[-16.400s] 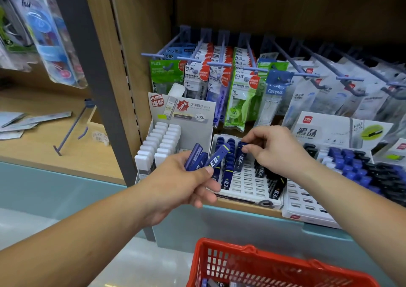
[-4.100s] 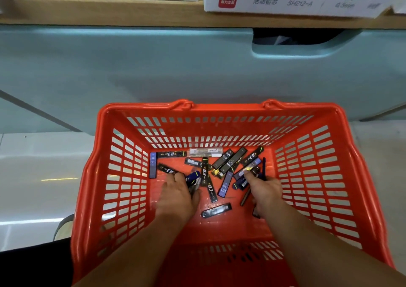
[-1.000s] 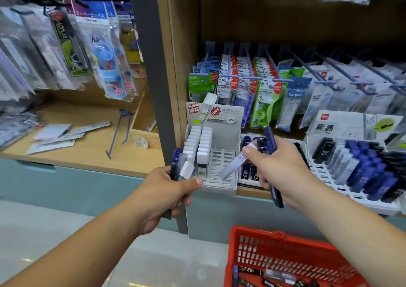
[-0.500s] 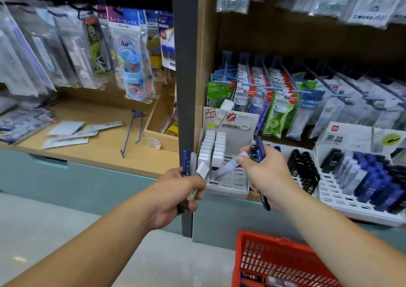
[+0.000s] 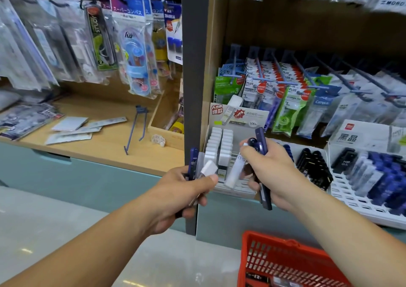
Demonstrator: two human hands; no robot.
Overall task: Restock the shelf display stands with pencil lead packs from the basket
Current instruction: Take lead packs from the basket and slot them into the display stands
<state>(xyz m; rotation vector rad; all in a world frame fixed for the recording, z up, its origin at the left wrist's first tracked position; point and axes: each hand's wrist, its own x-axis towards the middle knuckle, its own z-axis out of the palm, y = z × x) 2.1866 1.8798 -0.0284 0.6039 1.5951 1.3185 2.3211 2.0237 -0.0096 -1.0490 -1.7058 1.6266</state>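
Head view – single frame.

Left hand (image 5: 182,191): fingers clenched round a small bunch of lead packs – one dark blue pack (image 5: 193,162) standing upright and a white-capped pack (image 5: 208,167) under the thumb. The hand hovers just in front of the grey shelf post (image 5: 194,67), at the left edge of the white display stand (image 5: 232,189).

Right hand (image 5: 272,172): fingers curled round a long navy pack (image 5: 263,148) that sticks out above and below the fist. The same hand pinches a translucent pack marked 0.5 (image 5: 236,171), tilted with its lower end down over the stand's slotted tray. Contact with the tray cannot be told.

White display stand: two rows of white packs (image 5: 220,144) stand upright in its rear slots, below a printed header card (image 5: 241,116).

To the right, a second stand carries black packs (image 5: 314,166); beyond it a third stand (image 5: 351,201) carries blue packs (image 5: 386,177).

Red basket (image 5: 272,239): low in the frame, below the right forearm, with a few packs (image 5: 257,278) visible on its floor.

Behind the stands, correction tape packets (image 5: 285,93) hang on pegs.
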